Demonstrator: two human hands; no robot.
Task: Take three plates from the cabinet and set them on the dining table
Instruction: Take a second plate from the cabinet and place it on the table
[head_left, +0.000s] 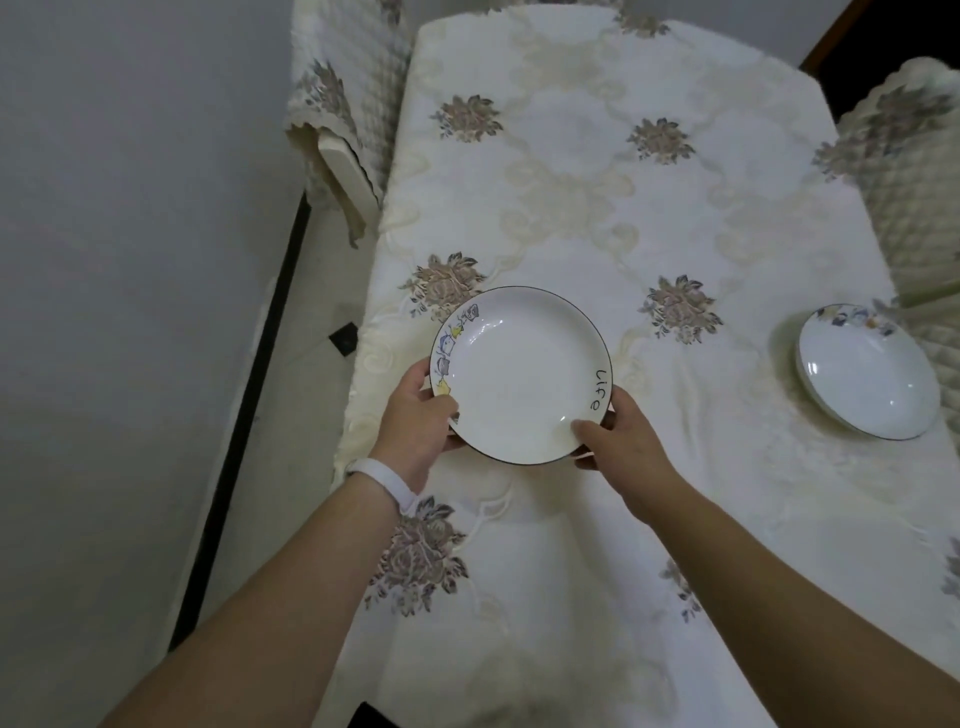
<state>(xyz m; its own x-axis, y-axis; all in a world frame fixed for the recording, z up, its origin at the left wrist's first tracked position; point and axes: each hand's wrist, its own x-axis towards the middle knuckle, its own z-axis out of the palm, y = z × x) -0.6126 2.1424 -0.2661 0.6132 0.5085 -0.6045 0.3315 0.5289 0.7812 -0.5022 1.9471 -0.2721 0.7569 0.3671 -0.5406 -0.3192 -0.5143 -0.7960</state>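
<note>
I hold a white plate (521, 375) with a dark rim, small drawings on its left edge and the word "Life" on its right edge. My left hand (418, 415) grips its left rim and my right hand (618, 436) grips its lower right rim. The plate is over the left part of the dining table (597, 218), which is covered by a cream cloth with flower patterns. Whether it touches the cloth I cannot tell. Another white plate (868, 371) lies near the table's right edge; it looks like a second plate sits under it.
A chair (343, 104) with a quilted flowered cover stands at the table's far left corner, and another covered chair (914, 171) stands at the right. A grey wall (130, 260) runs along the left, with a narrow strip of floor beside the table.
</note>
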